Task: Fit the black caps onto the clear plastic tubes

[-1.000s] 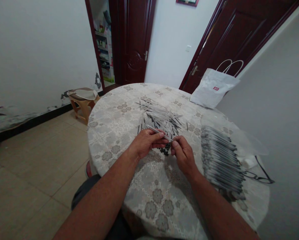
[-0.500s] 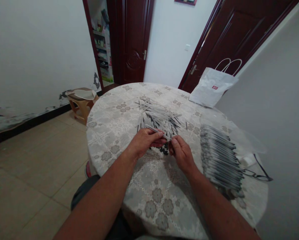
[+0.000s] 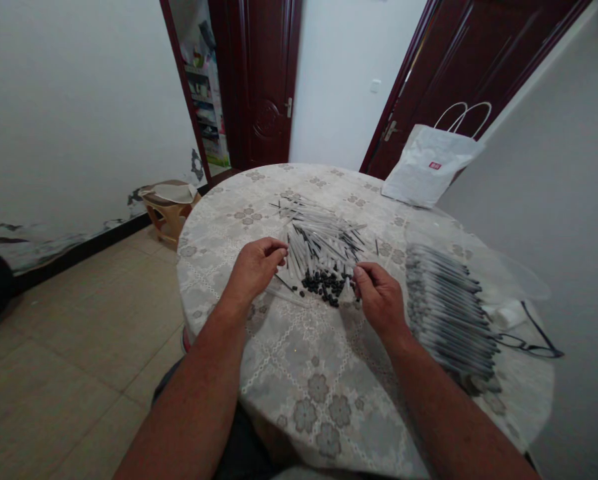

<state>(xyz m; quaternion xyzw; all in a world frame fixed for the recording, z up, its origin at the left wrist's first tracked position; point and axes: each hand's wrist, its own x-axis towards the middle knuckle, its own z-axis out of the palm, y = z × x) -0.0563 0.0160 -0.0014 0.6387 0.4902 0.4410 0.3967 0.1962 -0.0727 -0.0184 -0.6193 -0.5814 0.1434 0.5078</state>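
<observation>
As I look down through the head camera from my distant post, the round surface (image 3: 279, 373), covered with a flower-patterned cloth, fills the middle of the frame. A dark red door (image 3: 483, 60) takes up the upper right, and a second door (image 3: 266, 73) stands at the top, left of centre. At centre right I see a dense bundle of grey sticks (image 3: 451, 307) lying side by side, with a white bag (image 3: 429, 173) upright above it. The loose pile of thin pale and dark sticks (image 3: 319, 230) is spread at the frame's centre. At its left edge is the left hand (image 3: 256, 267), thumb and fingers pinched together; the right hand (image 3: 381, 293) is bent in much the same pinch, to the lower right of the pile. I cannot tell whether either has anything between its fingertips. A stool (image 3: 171, 217) sits at centre left, beyond the cloth's edge. Glasses (image 3: 541, 328) lie at the far right, beside the bundle. Smallest are the black pieces (image 3: 329, 285), clustered between the hands, just below the pile.
</observation>
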